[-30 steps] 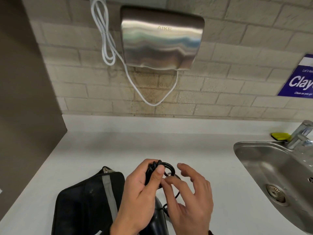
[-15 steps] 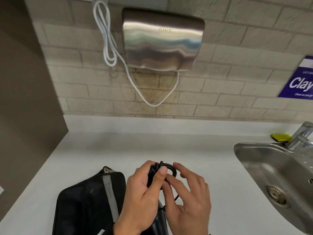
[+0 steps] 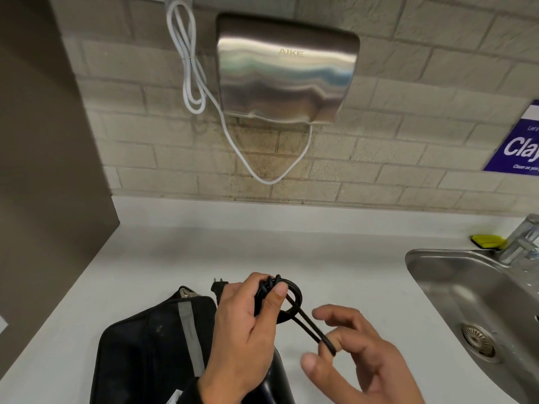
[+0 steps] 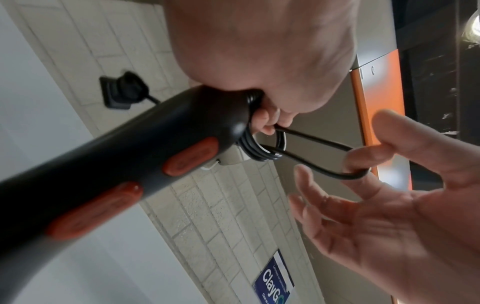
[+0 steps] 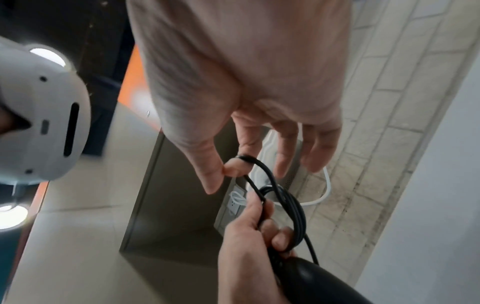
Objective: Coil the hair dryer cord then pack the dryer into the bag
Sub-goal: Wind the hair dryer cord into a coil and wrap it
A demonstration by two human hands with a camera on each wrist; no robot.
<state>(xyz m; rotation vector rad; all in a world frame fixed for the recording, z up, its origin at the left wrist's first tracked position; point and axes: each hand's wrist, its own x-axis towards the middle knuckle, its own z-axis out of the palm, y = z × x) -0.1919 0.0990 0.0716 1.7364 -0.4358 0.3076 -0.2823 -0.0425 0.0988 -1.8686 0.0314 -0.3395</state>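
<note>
My left hand (image 3: 256, 313) grips the black cord coil (image 3: 291, 290) bunched at the end of the black hair dryer handle (image 4: 155, 152), which has orange buttons. The plug (image 3: 218, 287) sticks out just beyond that hand. My right hand (image 3: 323, 354) sits to the right; its index finger is hooked through a loop of cord (image 3: 309, 325) drawn out of the coil, and the thumb presses against that finger (image 5: 233, 168). The other right fingers are spread. The black bag (image 3: 151, 345) with a grey stripe lies on the counter, left of and under my left hand. The dryer body (image 3: 277, 380) is mostly hidden by my wrists.
A steel sink (image 3: 423, 258) with a tap (image 3: 522, 240) and a yellow sponge (image 3: 487, 240) is at the right. A wall hand dryer (image 3: 287, 68) and its white cable (image 3: 189, 68) hang on the tiled wall. A brown panel (image 3: 43, 170) bounds the white counter (image 3: 262, 246) on the left.
My right hand has moved right and nearer, drawing a cord loop out of the coil on its index finger. The plug has come into view beyond my left hand.
</note>
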